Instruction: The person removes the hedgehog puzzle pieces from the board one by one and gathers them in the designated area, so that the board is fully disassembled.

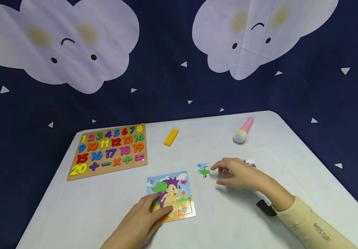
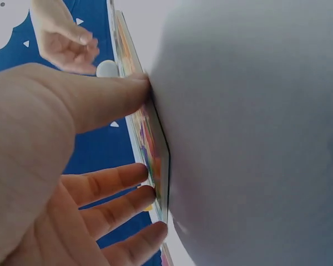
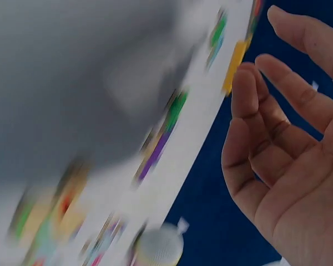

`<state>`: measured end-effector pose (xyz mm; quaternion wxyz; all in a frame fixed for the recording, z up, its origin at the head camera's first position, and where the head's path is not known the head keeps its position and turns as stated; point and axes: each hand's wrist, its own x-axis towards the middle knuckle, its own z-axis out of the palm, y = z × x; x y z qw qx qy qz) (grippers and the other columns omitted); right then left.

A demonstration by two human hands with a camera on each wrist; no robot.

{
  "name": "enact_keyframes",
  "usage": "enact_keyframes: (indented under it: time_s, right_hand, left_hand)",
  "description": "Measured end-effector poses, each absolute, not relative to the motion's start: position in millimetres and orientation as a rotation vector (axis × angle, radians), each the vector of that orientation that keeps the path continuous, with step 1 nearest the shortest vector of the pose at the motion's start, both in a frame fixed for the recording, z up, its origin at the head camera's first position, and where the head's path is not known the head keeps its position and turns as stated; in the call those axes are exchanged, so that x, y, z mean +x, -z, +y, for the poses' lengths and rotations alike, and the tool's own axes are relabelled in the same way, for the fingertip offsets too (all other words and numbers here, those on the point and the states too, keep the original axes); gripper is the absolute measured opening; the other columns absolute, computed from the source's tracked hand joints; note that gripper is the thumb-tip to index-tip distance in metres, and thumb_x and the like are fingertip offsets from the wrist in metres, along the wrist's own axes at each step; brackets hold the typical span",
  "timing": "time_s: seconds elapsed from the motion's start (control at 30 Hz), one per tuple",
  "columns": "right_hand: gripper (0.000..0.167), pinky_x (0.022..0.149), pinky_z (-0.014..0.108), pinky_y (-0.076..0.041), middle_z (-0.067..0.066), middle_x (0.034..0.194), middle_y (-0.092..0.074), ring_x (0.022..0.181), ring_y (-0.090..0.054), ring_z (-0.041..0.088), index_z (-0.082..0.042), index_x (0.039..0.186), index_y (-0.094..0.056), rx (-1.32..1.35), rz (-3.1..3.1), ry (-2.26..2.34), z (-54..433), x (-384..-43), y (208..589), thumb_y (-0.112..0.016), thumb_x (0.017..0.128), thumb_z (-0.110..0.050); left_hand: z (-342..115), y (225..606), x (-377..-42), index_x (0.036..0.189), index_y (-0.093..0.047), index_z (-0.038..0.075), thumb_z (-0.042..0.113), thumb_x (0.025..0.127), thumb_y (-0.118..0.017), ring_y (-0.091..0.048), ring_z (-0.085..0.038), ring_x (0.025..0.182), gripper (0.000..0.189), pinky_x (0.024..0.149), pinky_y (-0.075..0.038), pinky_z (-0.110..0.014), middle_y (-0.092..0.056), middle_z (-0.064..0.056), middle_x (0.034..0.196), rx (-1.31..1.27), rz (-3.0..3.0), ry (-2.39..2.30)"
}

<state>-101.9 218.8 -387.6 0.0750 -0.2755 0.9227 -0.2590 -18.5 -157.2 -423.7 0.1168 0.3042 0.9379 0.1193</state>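
A square hedgehog jigsaw puzzle [image 1: 183, 186] lies on the white table, its picture showing a purple-spined hedgehog with a green leaf. My left hand [image 1: 141, 216] rests on its lower left part, the thumb and fingers spread over the picture. In the left wrist view the thumb [image 2: 108, 100] touches the board's edge and the other fingertips meet its face. Right of the puzzle, a loose puzzle piece [image 1: 203, 168] bears a green leaf. Close beside that piece hovers my right hand [image 1: 236, 173], fingers loosely bent and holding nothing. Another loose piece [image 1: 250, 162] is partly hidden behind this hand.
A wooden number board [image 1: 110, 150] with coloured numerals lies at the left. Toward the back are a yellow block [image 1: 171, 137] and a pink toy microphone [image 1: 243, 131]. Several loose pieces show blurred in the right wrist view. A dark cloud-patterned cloth [image 1: 166, 69] hangs behind the table.
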Motion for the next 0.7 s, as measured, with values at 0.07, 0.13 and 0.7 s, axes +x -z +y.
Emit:
enact_keyframes:
  time_s: [0.07,0.13,0.7]
  right_hand:
    - [0.041,0.081,0.028,-0.057,-0.001,0.102,-0.073,0.093,-0.066,0.012,-0.010,0.128,-0.076,-0.835,2.758,0.757,203.0,-102.5,388.9,-0.086,0.091,-0.025]
    - [0.043,0.081,0.028,-0.056,-0.001,0.103,-0.073,0.094,-0.066,0.013,-0.011,0.130,-0.076,-0.841,2.742,0.744,187.8,-102.3,390.9,-0.086,0.091,-0.026]
    - [0.046,0.083,0.027,-0.056,0.001,0.110,-0.074,0.096,-0.066,0.011,-0.013,0.131,-0.075,-0.856,2.640,0.710,98.6,-99.3,399.0,-0.088,0.090,-0.027]
  left_hand:
    - [-157.4,425.2,-18.0,0.149,-0.061,0.047,0.037,0.105,-0.069,-0.055,-0.037,0.142,0.046,0.110,-0.056,-0.058,-0.051,-0.014,0.160,0.883,2.735,-0.334]
    - [-157.5,426.2,-17.1,0.150,-0.060,0.048,0.037,0.106,-0.068,-0.055,-0.038,0.143,0.046,0.110,-0.056,-0.059,-0.049,-0.015,0.162,0.875,2.725,-0.322]
    - [-158.7,426.3,-17.6,0.151,-0.060,0.045,0.031,0.107,-0.066,-0.052,-0.039,0.144,0.046,0.111,-0.055,-0.060,-0.048,-0.017,0.162,0.895,2.726,-0.334]
